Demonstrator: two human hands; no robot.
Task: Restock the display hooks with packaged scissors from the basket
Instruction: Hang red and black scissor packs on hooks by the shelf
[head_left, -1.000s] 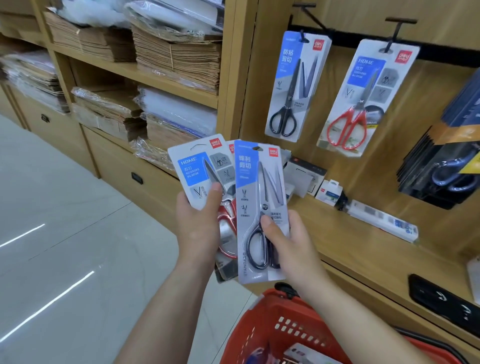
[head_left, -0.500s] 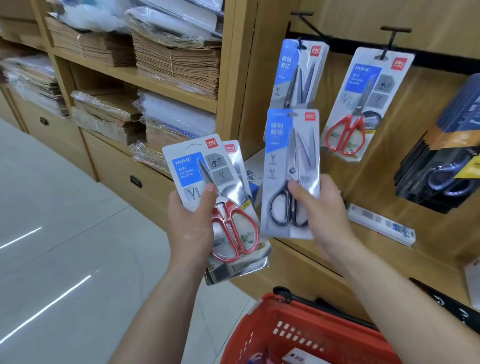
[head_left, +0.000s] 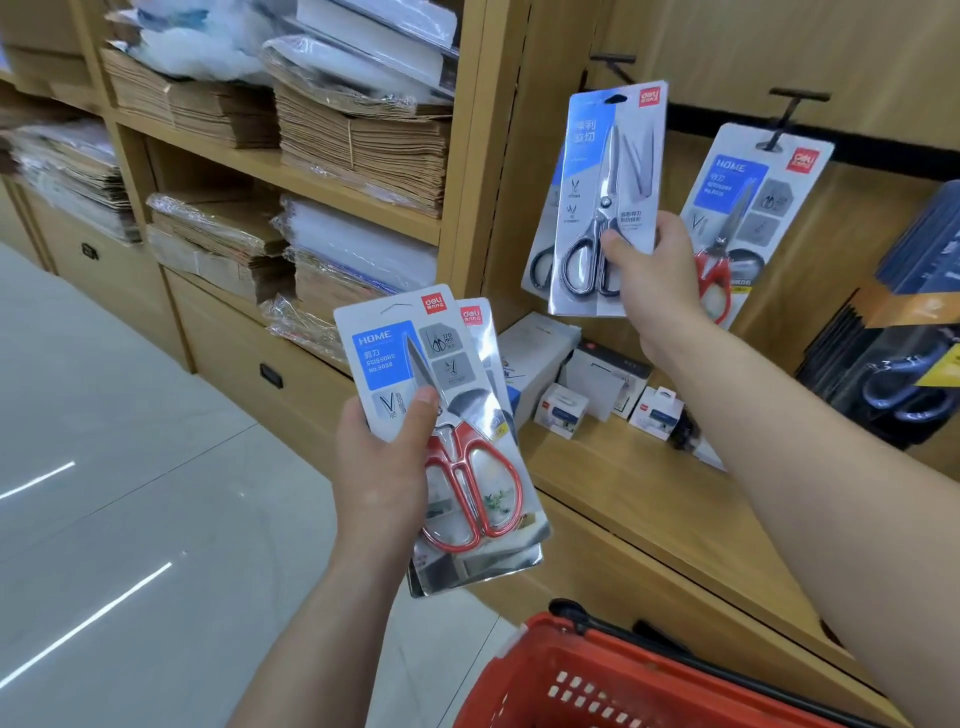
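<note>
My right hand (head_left: 655, 270) pinches a pack of black-handled scissors (head_left: 608, 171) and holds it up just below the left black display hook (head_left: 613, 65), in front of a like pack hanging there. On the right hook (head_left: 789, 111) hangs a pack of red-handled scissors (head_left: 748, 202). Lower down, my left hand (head_left: 382, 467) grips a small fan of red-handled scissor packs (head_left: 452, 415), thumb across the front one. The red basket (head_left: 587, 675) shows at the bottom edge.
A wooden ledge (head_left: 649, 499) under the hooks carries small white boxes (head_left: 561, 410). Dark packs (head_left: 904, 343) hang at the far right. Shelves to the left hold stacks of brown paper (head_left: 358, 140) and plastic-wrapped goods. Grey tiled floor (head_left: 130, 519) lies at lower left.
My right hand has lifted the black-handled pack up and to the right, from beside the left hand's packs to the left hook. My left hand has stayed about where it was.
</note>
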